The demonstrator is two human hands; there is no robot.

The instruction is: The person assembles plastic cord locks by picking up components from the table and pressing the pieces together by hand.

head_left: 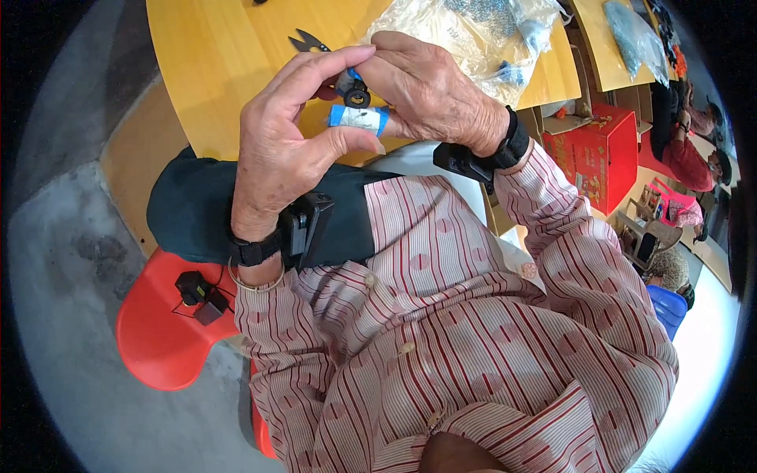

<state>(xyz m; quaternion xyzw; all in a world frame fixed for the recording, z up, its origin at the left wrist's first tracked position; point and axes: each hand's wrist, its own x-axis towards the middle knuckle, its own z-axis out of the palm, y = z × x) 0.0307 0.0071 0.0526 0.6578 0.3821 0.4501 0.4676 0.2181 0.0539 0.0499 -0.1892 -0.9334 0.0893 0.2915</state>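
My left hand (282,138) and my right hand (438,87) meet over the near edge of the yellow table (209,67). Between them is a small black ring-shaped part (357,97), pinched by the fingers of both hands. A blue and white wrapping (359,118) shows just below the ring, apparently round my right thumb. My left index finger reaches across to the right hand, and the left thumb lies under the wrapping. Several fingertips are hidden behind the ring. Beyond my hands lie black thread snips (309,41) with their blades apart.
A clear plastic bag (465,39) of small bluish pieces lies on the table, beyond my right hand. A red box (595,158) stands to the right. On the left, a red stool (158,331) holds a black adapter (209,307). Other people sit at far right.
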